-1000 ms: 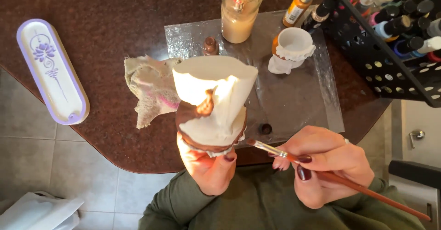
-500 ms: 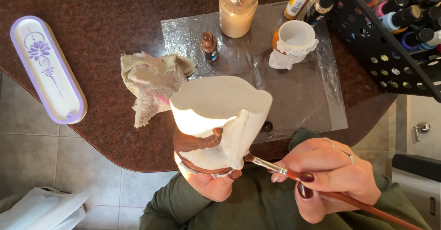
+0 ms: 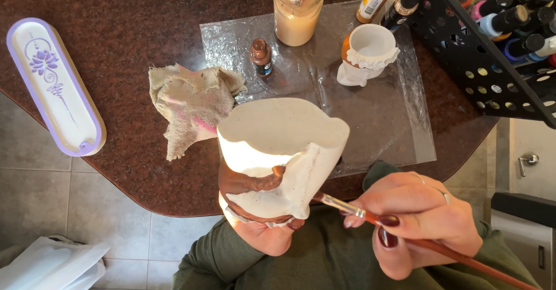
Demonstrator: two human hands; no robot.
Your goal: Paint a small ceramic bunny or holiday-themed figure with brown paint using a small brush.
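Granite table (image 3: 116,12) – rag (image 3: 191,101), tray (image 3: 55,87)

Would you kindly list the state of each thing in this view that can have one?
White ceramic vase: held up off the table, partly painted brown near its lower end.
Left hand: gripping the vase from below.
Right hand: holding the paintbrush, bristles touching the vase.
Small brown paint bottle: upright, capped.
Glass jar: upright, open, holding cloudy liquid.
Small white pot: upright, unpainted.
Rag: crumpled, pink-stained.
Plastic sheet: spread flat.
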